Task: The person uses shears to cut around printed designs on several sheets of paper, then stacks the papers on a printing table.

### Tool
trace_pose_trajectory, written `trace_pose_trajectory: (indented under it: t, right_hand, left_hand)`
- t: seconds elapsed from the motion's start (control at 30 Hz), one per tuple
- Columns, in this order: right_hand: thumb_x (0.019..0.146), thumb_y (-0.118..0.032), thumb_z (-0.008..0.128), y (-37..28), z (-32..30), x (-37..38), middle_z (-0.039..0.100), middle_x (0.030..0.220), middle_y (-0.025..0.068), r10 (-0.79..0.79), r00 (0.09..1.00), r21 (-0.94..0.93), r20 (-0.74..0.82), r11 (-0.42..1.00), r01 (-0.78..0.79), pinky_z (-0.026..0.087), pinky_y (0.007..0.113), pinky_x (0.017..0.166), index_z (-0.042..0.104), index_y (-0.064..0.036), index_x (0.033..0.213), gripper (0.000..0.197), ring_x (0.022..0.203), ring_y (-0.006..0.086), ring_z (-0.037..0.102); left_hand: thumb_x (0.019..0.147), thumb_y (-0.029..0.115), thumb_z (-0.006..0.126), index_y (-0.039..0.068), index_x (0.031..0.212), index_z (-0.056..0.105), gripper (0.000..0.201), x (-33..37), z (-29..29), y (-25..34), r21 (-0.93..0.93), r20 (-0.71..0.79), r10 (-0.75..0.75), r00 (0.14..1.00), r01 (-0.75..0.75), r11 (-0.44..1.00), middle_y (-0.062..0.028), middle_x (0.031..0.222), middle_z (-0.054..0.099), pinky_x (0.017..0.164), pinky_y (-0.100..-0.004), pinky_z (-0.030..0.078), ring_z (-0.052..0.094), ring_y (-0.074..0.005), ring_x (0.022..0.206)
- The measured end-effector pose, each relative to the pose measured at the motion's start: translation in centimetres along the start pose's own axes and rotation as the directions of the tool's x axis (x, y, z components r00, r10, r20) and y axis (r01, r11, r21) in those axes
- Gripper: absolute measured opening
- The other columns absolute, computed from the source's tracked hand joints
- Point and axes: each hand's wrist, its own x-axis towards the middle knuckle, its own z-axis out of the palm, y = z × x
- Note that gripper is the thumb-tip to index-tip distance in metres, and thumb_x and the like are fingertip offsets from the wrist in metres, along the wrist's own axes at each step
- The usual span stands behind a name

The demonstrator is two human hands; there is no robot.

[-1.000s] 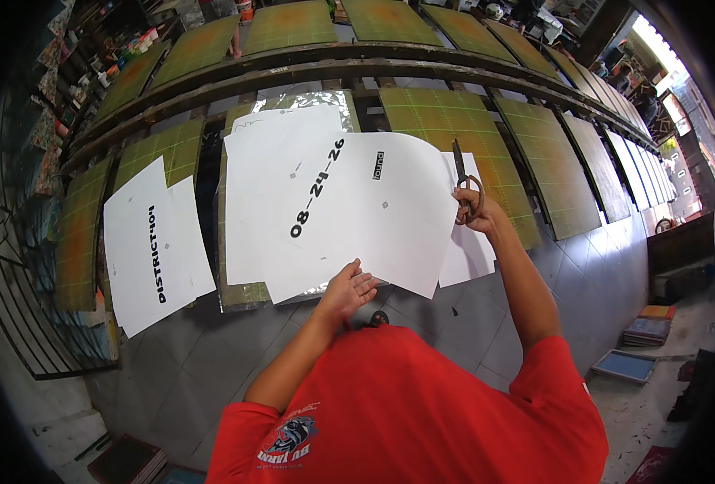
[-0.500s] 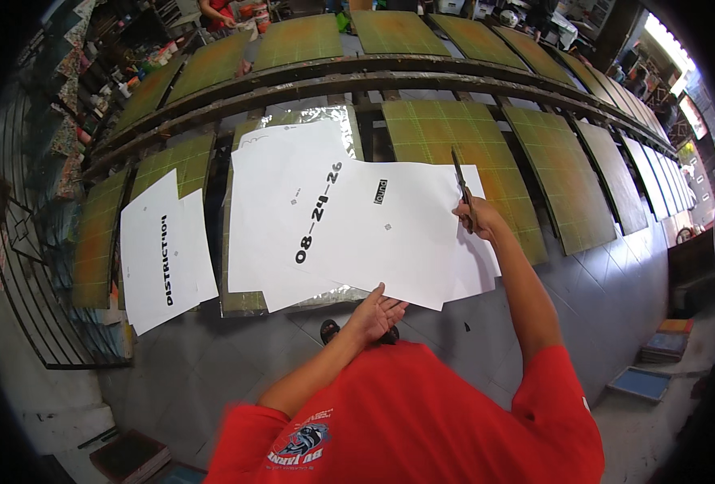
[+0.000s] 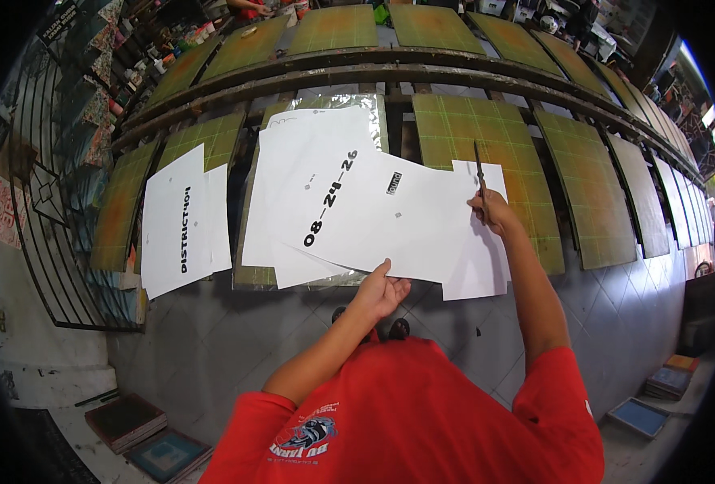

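A white sheet (image 3: 410, 230) with a small black printed label lies over other paper. My left hand (image 3: 380, 292) pinches its near edge, thumb on top and fingers curled below. In my right hand (image 3: 496, 213) is a pair of scissors (image 3: 480, 168), blades pointing away from me and looking closed. My right fingertips are beside the sheet's right edge; whether they touch it I cannot tell. A second white sheet (image 3: 474, 278) sticks out beneath on the right. To the left, a sheet with slanted black printing (image 3: 313, 173) rests on clear plastic film (image 3: 378, 121).
More printed paper (image 3: 181, 214) lies on the left board. Green-stained boards (image 3: 487, 121) stand in two rows along dark rails (image 3: 357, 73). A black metal grille (image 3: 47, 242) is at far left. Framed screens (image 3: 127, 421) are on the floor at lower left, and others (image 3: 640, 416) at lower right.
The view has shifted, so the boards sit farther right and higher. The top sheet's near edge has risen, exposing more of the sheet beneath. My left fingers have curled around that edge.
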Motion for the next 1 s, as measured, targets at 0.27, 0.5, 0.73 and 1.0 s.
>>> trace_pose_trajectory:
  t: [0.27,0.5,0.73,1.0]
  right_hand:
    - [0.077,-0.014,0.064,1.3,4.0,2.6,0.05,0.064,0.0029,-0.25,0.955,-0.227,-0.159,0.951,0.211,0.037,0.026,0.042,0.046,-0.0079,0.076,0.019,0.049,0.0104,0.046]
    - [0.083,-0.037,0.062,1.0,7.0,-7.0,0.058,0.078,0.0065,-0.06,0.959,-0.03,-0.278,0.998,0.054,0.044,0.026,0.052,0.054,-0.0054,0.089,0.034,0.073,0.0107,0.057]
    - [0.087,-0.04,0.056,7.3,10.9,-17.0,0.059,0.089,0.0068,0.137,0.908,0.285,-0.397,0.958,-0.02,0.044,0.021,0.047,0.052,-0.0036,0.096,0.038,0.075,0.0117,0.058]
    - [0.079,-0.016,0.067,7.2,11.6,-12.7,0.054,0.068,0.0045,0.025,0.796,0.265,-0.604,0.949,0.172,0.04,0.021,0.045,0.05,-0.0024,0.086,0.023,0.054,0.0094,0.05]
  left_hand:
    - [0.095,0.027,0.044,-0.001,0.106,0.046,0.03,-1.2,1.7,-0.4,-0.089,-0.08,0.149,0.986,-0.156,0.984,-0.0164,0.093,0.057,0.074,-0.0331,0.054,0.06,-0.025,0.085]
    - [0.094,0.026,0.048,0.002,0.106,0.044,0.028,2.9,-0.9,0.8,-0.122,-0.073,0.219,0.973,-0.226,0.966,-0.0123,0.091,0.055,0.069,-0.0301,0.053,0.058,-0.0222,0.079]
    - [0.09,0.026,0.055,0.008,0.101,0.044,0.025,4.4,0.4,0.0,0.046,-0.097,0.047,0.994,-0.043,0.998,-0.0096,0.086,0.054,0.054,-0.0251,0.047,0.053,-0.016,0.069]
    - [0.09,0.024,0.055,0.005,0.102,0.044,0.025,3.9,0.3,-0.8,0.099,-0.048,-0.015,0.999,0.02,0.995,-0.012,0.089,0.053,0.057,-0.0262,0.051,0.056,-0.0178,0.074]
